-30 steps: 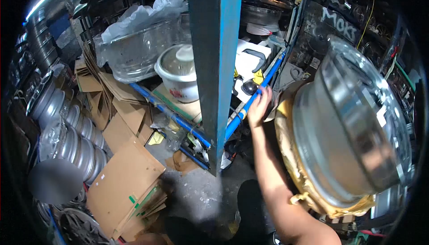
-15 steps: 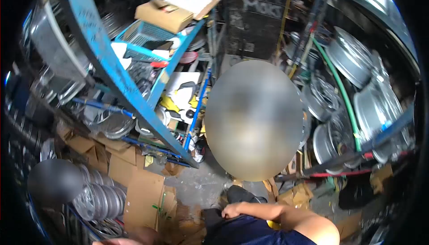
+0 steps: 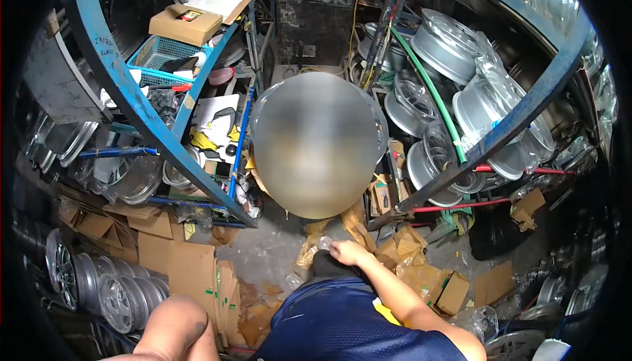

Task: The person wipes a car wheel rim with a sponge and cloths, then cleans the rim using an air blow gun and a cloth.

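My right hand (image 3: 347, 253) is in front of me over my dark-trousered leg (image 3: 329, 267), its fingers curled. A small clear, shiny piece (image 3: 324, 243) shows right at the fingertips; I cannot tell whether they grip it. Brown paper and wrap (image 3: 308, 250) lie on the floor just past the hand. My left arm (image 3: 176, 327) is bent at the lower left, and its hand does not show. A navy shirt (image 3: 322, 325) covers my torso.
Blue-framed shelves (image 3: 118, 78) on the left carry a teal basket (image 3: 161, 56) and cardboard box (image 3: 185, 26). Silver wheel rims (image 3: 447, 45) fill the right rack. More rims (image 3: 124, 302) and flattened cardboard (image 3: 191, 272) lie lower left. A blurred oval hides the aisle's middle.
The view has shifted, so the shelves sit further left and higher in it. My right arm is stretched further forward, and more of my left arm shows.
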Available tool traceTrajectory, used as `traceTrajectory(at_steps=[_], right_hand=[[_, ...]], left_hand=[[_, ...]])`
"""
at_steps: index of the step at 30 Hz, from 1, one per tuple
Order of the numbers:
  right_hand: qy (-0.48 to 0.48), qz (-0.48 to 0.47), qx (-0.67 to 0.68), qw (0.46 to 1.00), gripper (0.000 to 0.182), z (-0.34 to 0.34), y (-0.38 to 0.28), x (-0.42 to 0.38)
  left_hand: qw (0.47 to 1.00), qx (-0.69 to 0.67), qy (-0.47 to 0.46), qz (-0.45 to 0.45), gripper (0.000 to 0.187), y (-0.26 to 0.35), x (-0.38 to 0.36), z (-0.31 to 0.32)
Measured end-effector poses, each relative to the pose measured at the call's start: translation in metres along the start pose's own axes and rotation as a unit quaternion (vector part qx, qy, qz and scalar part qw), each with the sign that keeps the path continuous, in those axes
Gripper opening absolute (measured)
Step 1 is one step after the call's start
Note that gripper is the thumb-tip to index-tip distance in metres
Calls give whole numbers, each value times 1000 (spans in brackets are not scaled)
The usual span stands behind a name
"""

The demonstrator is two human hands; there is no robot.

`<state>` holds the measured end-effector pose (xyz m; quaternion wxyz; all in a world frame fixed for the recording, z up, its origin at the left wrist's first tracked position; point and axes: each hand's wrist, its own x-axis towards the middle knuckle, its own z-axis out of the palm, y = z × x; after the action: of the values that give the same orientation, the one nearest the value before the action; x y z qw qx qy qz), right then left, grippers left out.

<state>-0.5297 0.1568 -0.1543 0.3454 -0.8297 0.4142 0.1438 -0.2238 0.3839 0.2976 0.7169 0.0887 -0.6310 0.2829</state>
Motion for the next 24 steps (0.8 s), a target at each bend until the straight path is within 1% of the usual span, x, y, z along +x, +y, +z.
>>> traceTrajectory(at_steps=[1,2,4,6,7,8,10,11,12,14,15,16,17,18,19,20,22,23,24], right_hand=[[-11,-5,16,1000,41,13,15,-7],[-27,-19,31,999,42,32,31,-10],[-53,10,46,997,44,56,52,-14],[-27,15,78,996,46,44,56,-23],[-33,22,83,996,45,26,54,-25],[-37,33,90,995,44,11,50,-27],[-53,45,121,990,40,-42,36,-31],[-20,-8,131,991,37,-59,42,-27],[-3,-1,150,989,36,-91,32,-30],[29,-17,202,979,38,-143,35,-22],[49,-32,242,969,37,-165,41,-15],[66,-47,281,956,37,-188,47,-10],[71,-66,328,940,38,-219,46,-8],[84,-107,320,938,38,-241,58,2],[96,-124,332,930,37,-262,72,12],[110,-142,347,921,36,-282,82,21],[165,-124,330,921,33,-336,89,28],[276,-162,222,921,29,-358,98,34],[399,-141,113,899,24,-384,93,31]], left_hand=[[996,78,-46,6,32,2,4,-2],[996,82,-18,17,35,2,6,3],[993,102,28,46,41,-7,-1,23],[994,105,3,29,51,-27,-13,35],[995,66,60,33,49,-42,-24,40],[992,21,116,35,54,-56,-37,42],[990,25,108,-85,63,-76,-68,22],[985,78,70,-135,62,-90,-89,7],[974,132,33,-184,62,-104,-108,-2],[915,227,-74,-326,59,-127,-131,5],[880,225,-219,-356,59,-136,-128,13],[824,220,-357,-381,60,-145,-121,25],[747,213,-484,-402,61,-153,-113,38],[652,200,-599,-419,62,-161,-111,50],[586,156,-625,-492,66,-169,-119,61],[537,131,-588,-591,67,-174,-128,67],[461,168,-568,-661,65,-197,-129,88],[507,218,-575,-604,61,-204,-141,87],[548,264,-578,-544,58,-210,-151,85]])
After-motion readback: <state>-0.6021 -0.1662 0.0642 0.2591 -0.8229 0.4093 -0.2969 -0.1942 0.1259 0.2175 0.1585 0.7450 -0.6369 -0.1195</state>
